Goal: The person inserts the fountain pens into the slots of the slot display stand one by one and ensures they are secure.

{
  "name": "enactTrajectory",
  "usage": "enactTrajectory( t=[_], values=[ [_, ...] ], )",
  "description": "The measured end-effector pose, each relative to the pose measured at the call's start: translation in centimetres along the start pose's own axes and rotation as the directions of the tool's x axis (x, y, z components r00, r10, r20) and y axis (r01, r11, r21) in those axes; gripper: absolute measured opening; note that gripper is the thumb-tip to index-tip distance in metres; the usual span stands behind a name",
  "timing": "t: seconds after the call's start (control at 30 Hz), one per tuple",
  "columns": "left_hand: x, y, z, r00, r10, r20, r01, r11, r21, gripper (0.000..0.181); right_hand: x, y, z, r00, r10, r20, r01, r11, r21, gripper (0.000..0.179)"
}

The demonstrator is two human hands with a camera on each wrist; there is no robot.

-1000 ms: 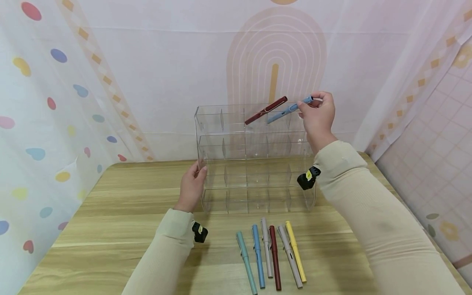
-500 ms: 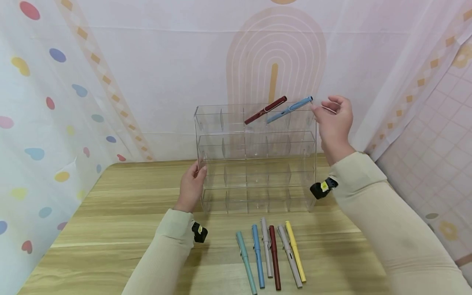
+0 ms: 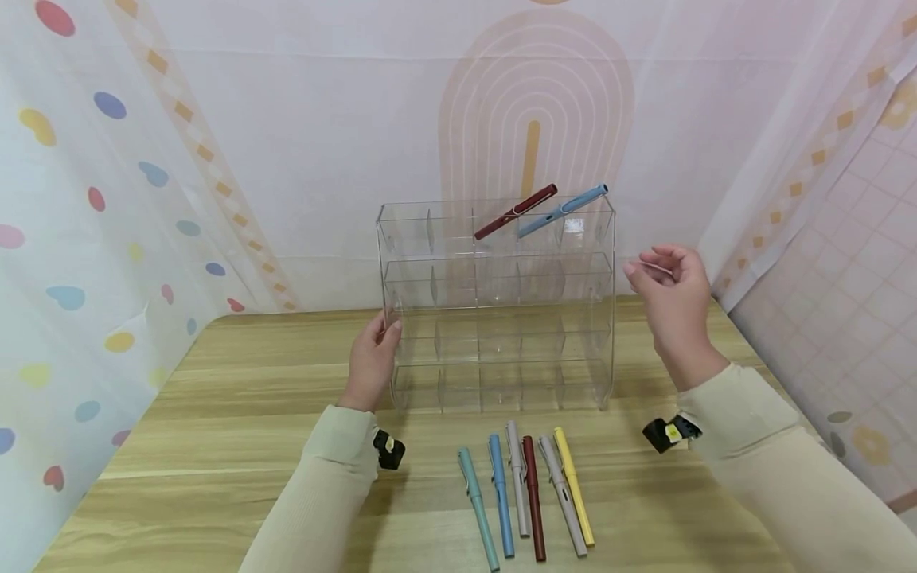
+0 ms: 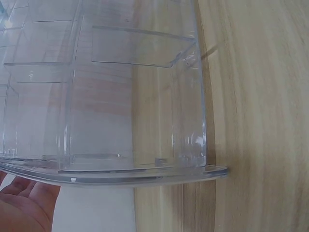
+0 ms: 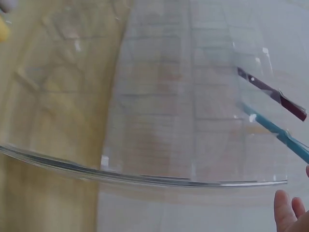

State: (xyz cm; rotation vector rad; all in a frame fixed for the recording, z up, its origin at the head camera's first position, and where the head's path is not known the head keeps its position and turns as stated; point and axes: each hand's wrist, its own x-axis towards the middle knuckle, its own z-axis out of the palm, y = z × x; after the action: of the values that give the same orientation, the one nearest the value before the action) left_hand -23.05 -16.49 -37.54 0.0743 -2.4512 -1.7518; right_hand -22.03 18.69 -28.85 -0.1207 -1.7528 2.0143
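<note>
A clear acrylic pen rack (image 3: pixel 499 308) with several tiers of compartments stands upright on the table. At its left side panel, my left hand (image 3: pixel 371 358) holds the edge between thumb and fingers; in the left wrist view that hand (image 4: pixel 26 203) is only partly visible. My right hand (image 3: pixel 679 306) hovers to the right of the rack, apart from it, with fingers loosely bent and nothing in them. In the top tier, a dark red pen (image 3: pixel 516 212) and a light blue pen (image 3: pixel 563 211) lean to the right, side by side.
On the wooden table (image 3: pixel 272 382) before the rack lie a teal pen (image 3: pixel 478 508), a blue pen (image 3: pixel 501 495), a grey pen (image 3: pixel 517 479), another dark red pen (image 3: pixel 533 499), a second grey pen (image 3: pixel 563 495) and a yellow pen (image 3: pixel 575 485). A patterned curtain (image 3: pixel 322 143) hangs behind.
My right hand has let go of the light blue pen, which stays leaning in the top tier. It has moved away to the right and down. My left hand stays on the rack.
</note>
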Motion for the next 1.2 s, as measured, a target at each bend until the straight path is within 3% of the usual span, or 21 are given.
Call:
enactTrajectory(
  t=[0.2, 0.37, 0.53, 0.67, 0.9, 1.2],
  values=[
    [-0.1, 0.1, -0.1, 1.000, -0.010, -0.006, 0.010, 1.000, 0.000, 0.048, -2.2, 1.9, -1.1, 0.999, 0.012, 0.044, -0.004, 0.984, -0.179, 0.030],
    [0.0, 0.1, -0.1, 1.000, -0.007, -0.015, 0.007, 1.000, 0.004, 0.047, -4.2, 3.4, -1.8, 0.991, 0.032, 0.130, 0.005, 0.961, -0.276, 0.028],
    [0.0, 0.0, -0.1, 1.000, -0.008, -0.014, 0.008, 1.000, 0.004, 0.047, -5.8, 4.8, -2.0, 0.974, 0.108, 0.201, -0.032, 0.937, -0.349, 0.035],
    [0.1, 0.0, 0.0, 1.000, -0.018, -0.014, 0.018, 1.000, 0.005, 0.047, -6.7, 5.9, -2.2, 0.952, 0.184, 0.246, -0.067, 0.907, -0.417, 0.037],
    [0.1, 0.0, 0.2, 1.000, -0.013, -0.029, 0.013, 1.000, 0.015, 0.047, -8.5, 7.6, -2.8, 0.902, 0.268, 0.339, -0.087, 0.881, -0.465, 0.039],
    [0.1, 0.2, 0.2, 0.999, -0.013, -0.034, 0.013, 1.000, 0.024, 0.046, -10.2, 9.6, -2.6, 0.852, 0.368, 0.372, -0.134, 0.841, -0.525, 0.035]
  ],
)
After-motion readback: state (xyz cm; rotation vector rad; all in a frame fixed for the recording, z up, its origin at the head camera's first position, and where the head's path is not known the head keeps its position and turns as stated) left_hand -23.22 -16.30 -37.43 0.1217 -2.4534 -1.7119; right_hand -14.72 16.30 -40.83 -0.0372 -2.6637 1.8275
